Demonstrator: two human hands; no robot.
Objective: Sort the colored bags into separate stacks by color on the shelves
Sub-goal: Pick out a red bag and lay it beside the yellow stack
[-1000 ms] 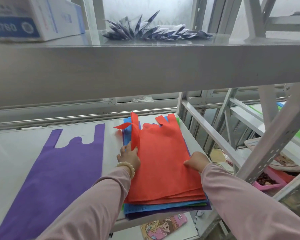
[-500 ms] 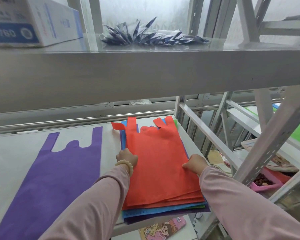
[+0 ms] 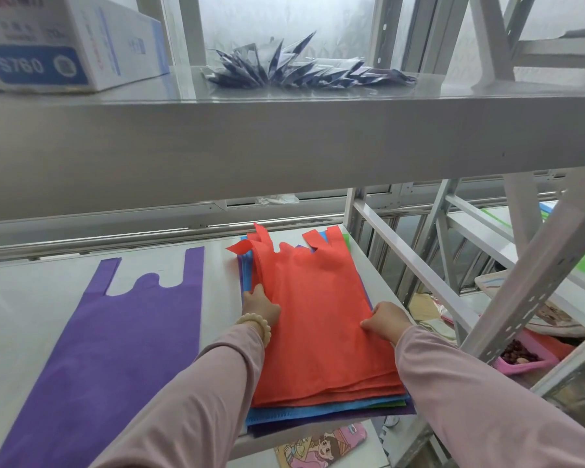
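The fingers (image 3: 368, 324) of the right hand (image 3: 385, 320) are curled, pinching the right edge of the top red bag (image 3: 318, 315). Those of the left hand (image 3: 262, 307) are tucked under its left edge, gripping it (a bead bracelet (image 3: 255, 324) sits on that wrist). The red bag tops a mixed pile (image 3: 318, 413) of red, blue, green and purple ones at the right end of the lower shelf (image 3: 31, 298). A purple bag (image 3: 122, 349) lies flat to the left, apart from the pile. Higher and further back, a white box (image 3: 65, 45) and a fan of dark packets (image 3: 301, 69) sit on the upper shelf (image 3: 284, 140).
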